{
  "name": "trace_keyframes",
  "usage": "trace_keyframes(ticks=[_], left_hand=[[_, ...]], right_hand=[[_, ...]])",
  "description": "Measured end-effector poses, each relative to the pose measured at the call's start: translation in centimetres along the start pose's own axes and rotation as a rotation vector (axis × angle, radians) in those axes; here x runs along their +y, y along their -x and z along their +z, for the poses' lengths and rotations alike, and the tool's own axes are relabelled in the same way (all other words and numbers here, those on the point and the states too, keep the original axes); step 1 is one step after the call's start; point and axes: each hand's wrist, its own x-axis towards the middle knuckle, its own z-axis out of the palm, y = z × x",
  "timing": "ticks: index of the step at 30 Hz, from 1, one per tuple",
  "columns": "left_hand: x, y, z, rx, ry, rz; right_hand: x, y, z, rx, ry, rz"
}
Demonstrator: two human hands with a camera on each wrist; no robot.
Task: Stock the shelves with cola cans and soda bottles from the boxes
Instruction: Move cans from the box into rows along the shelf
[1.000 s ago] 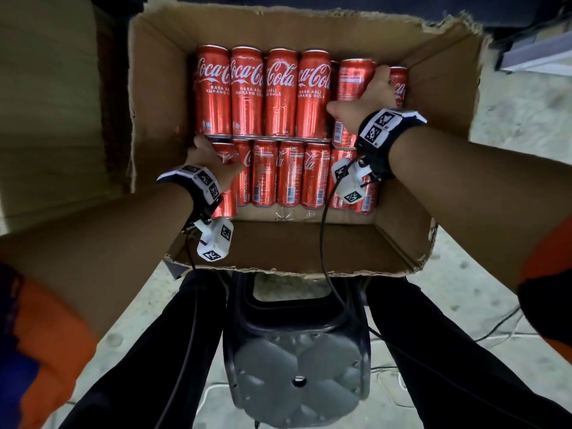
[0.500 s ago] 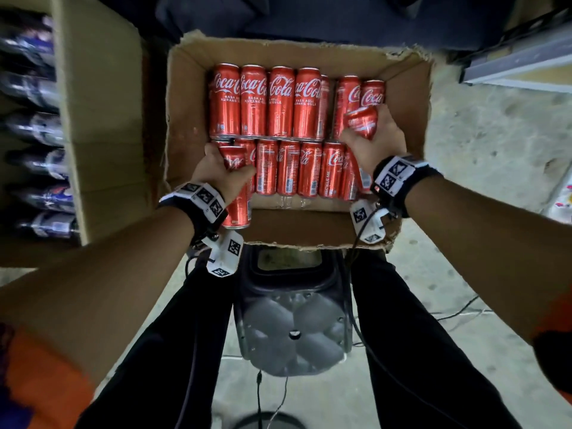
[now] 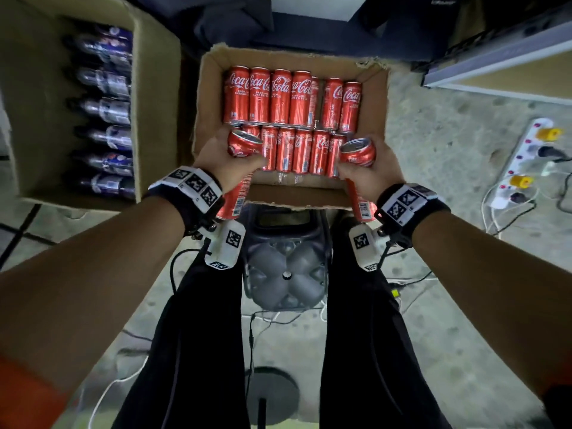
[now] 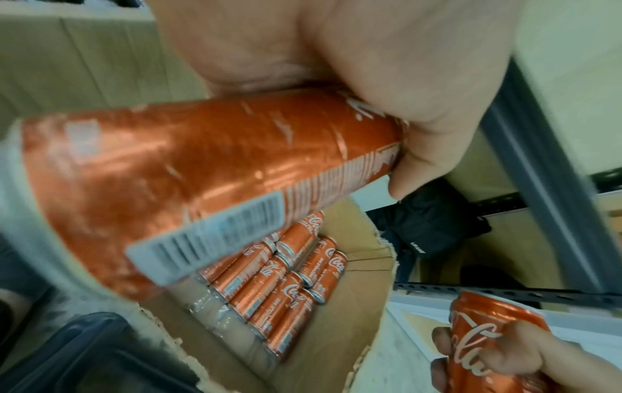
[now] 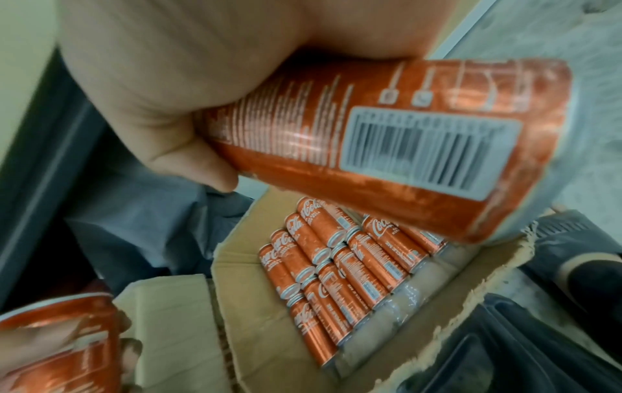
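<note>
From the head view, my left hand (image 3: 227, 164) is wrapped round one cola can (image 3: 236, 181) and my right hand (image 3: 370, 173) round another can (image 3: 359, 174), both lifted just above the near edge of the open box (image 3: 376, 97). Each can's long axis tilts up and away from me, top end forward. More cans (image 3: 280, 96) lie in two rows inside the box. A second box with soda bottles (image 3: 106, 109) sits to my left.

At the left wrist, my fingers (image 4: 421, 106) curl over the can's (image 4: 202, 170) upper part, the barcode end pointing back towards my wrist.

At the right wrist, the grip mirrors it: my thumb (image 5: 188, 149) is against the can (image 5: 403, 143), base nearest the camera.

No shelf is clearly in reach here, so I judge both cans must be swung upright before being set down; neither hand looks nearer.
</note>
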Motion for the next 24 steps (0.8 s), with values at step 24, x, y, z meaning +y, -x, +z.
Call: trace_keyframes(ticks=[24], left_hand=[[22.2,31.8,-14.7,0.13,0.15,0.674]], right_hand=[[-24.0,28.7,-16.7,-0.042,-0.252,-0.523]])
